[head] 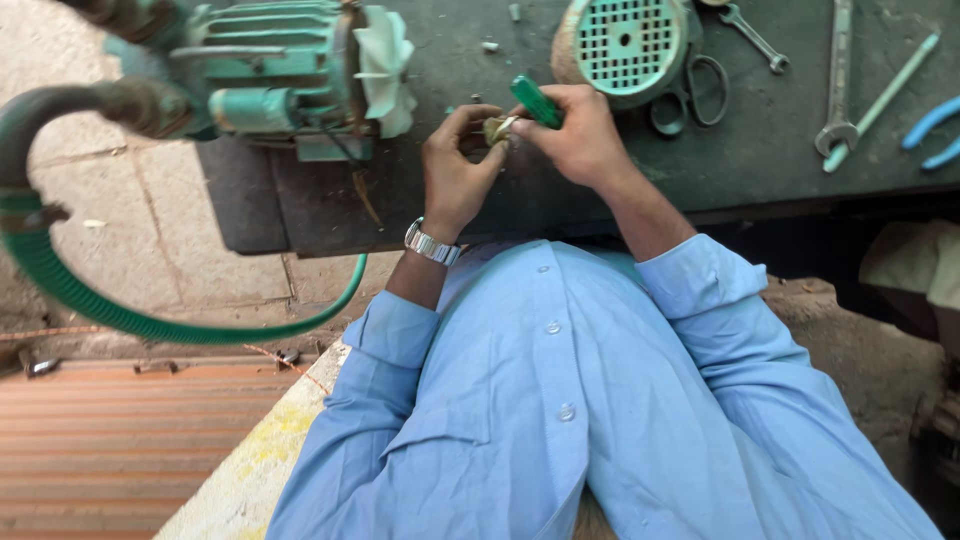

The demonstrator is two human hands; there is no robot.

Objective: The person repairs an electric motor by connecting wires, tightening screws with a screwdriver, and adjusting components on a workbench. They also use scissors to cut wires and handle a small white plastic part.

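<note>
A small brass part (497,128) is pinched in the left hand (455,170); a green-handled screwdriver (536,101) is gripped by the right hand (578,135). Near the workbench's (600,190) front edge, a green motor (290,65) is set left, a perforated fan cover (625,45) just behind.

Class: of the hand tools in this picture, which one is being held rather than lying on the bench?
The green-handled tool, gripped in the right hand; the others lie untouched.

A dark green workbench (780,150) stands on a daylit, cracked concrete floor (130,230).
</note>
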